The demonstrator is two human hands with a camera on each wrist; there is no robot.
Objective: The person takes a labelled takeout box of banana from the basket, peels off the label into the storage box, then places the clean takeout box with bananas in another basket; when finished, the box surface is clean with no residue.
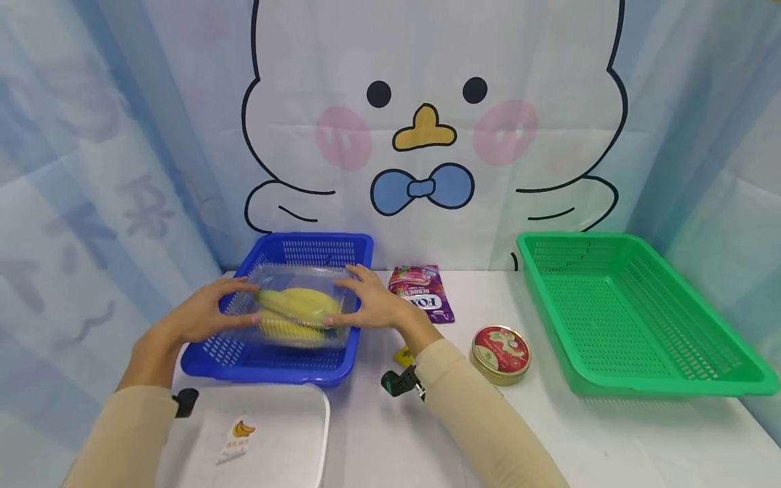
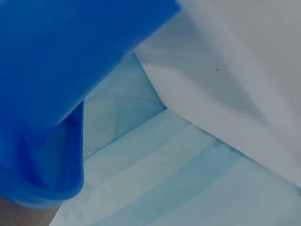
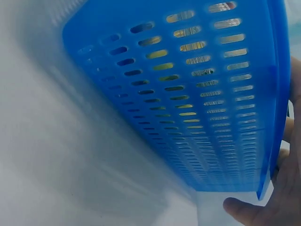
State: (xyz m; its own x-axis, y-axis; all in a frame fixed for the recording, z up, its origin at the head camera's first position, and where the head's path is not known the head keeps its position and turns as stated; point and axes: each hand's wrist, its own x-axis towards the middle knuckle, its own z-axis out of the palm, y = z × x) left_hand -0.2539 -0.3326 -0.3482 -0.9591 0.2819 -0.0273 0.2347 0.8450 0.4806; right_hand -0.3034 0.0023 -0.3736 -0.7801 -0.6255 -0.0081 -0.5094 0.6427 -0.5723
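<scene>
In the head view, a clear plastic box (image 1: 293,276) sits within the blue basket (image 1: 262,375). Through its plastic show a yellow banana shape (image 1: 305,303) and what looks like a corn cob (image 1: 293,331). My left hand (image 1: 204,313) holds the box's left side, thumb toward the front. On the opposite side my right hand (image 1: 379,303) grips it with fingers at the back and thumb in front. The right wrist view has that hand (image 3: 282,202) beside the slotted basket wall (image 3: 188,94). Only a sliver of skin shows in the left wrist view, under the basket rim (image 2: 51,197).
A white tray or lid (image 1: 287,434) with a banana-picture label (image 1: 239,434) lies in front of the basket. To the right are a purple berries pouch (image 1: 442,308), a small yellow item (image 1: 403,356), a round red-topped tin (image 1: 502,351) and a green basket (image 1: 671,388). Curtains stand behind.
</scene>
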